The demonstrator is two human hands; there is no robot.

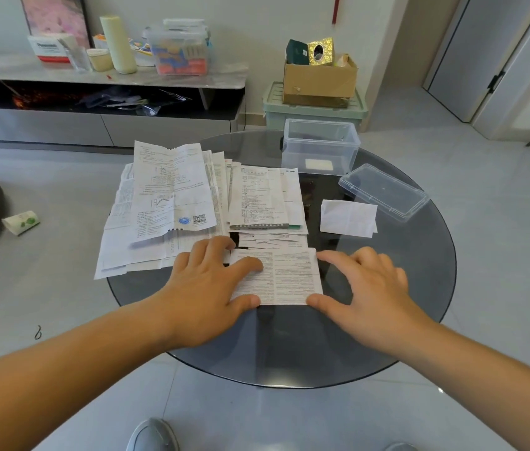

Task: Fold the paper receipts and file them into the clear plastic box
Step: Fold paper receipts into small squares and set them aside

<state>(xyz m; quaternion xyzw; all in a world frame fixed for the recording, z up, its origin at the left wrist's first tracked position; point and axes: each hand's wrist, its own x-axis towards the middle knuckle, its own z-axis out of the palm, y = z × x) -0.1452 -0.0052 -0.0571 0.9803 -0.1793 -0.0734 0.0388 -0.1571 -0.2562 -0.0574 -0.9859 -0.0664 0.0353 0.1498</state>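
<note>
Your left hand (211,281) lies spread flat on the left part of the white printed paper receipt (286,278), w/ the thumb at its near-left corner. It presses down and grips nothing. Your right hand (367,284) is loosely open at the receipt's right edge, forefinger tip at the far corner and thumb tip at the near corner, touching only. Probably you hold it this way to pin the sheet while you square or crease the fold. It looks folded already, judging by its small oblong shape.

The receipt sits near you on the round dark glass surface (289,353), between both hands. Its far edge overlaps the big loose pile of unfolded white receipts (172,196), which spreads to the far left. So most of the job is left to do.

The clear rectangular plastic box (320,146) stands open at the far right, well apart from your hands. Inside, one small pale rectangle shows at the bottom; can't tell if it's a filed slip or a label. Its clear plastic lid (384,192) lies just beside the box on the near right, off so you can drop papers in freely. A folded blank-side white paper (348,218) lies near the lid, not in the box yet.
</note>
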